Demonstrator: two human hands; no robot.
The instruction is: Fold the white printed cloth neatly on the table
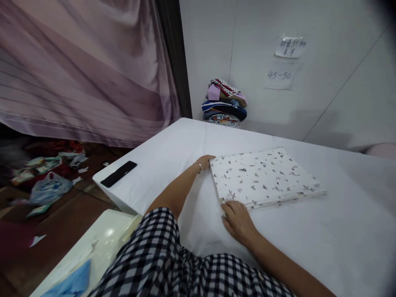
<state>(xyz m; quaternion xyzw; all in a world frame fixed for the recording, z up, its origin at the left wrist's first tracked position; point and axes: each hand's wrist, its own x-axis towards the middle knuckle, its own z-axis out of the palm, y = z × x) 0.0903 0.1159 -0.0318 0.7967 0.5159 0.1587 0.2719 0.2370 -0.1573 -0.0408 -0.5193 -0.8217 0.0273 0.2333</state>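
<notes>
A white cloth point(256, 177) printed with small grey and brown motifs lies folded in a flat rectangle on the white-covered table point(346, 222). Its layered edges show along the near side. At the far left corner of the cloth, my left hand point(205, 161) pinches the edge, a bracelet on its wrist. My right hand point(237, 218) has its fingers curled over the near left corner. The thumb side of each hand is partly hidden against the cloth.
A black phone point(119, 173) lies at the table's left edge. Behind the table is a stack of folded fabrics point(225, 102) against the wall. A pink curtain point(93, 74) hangs at left. Lower left, a blue cloth point(72, 280) rests on a white surface; bags point(49, 188) lie on the floor.
</notes>
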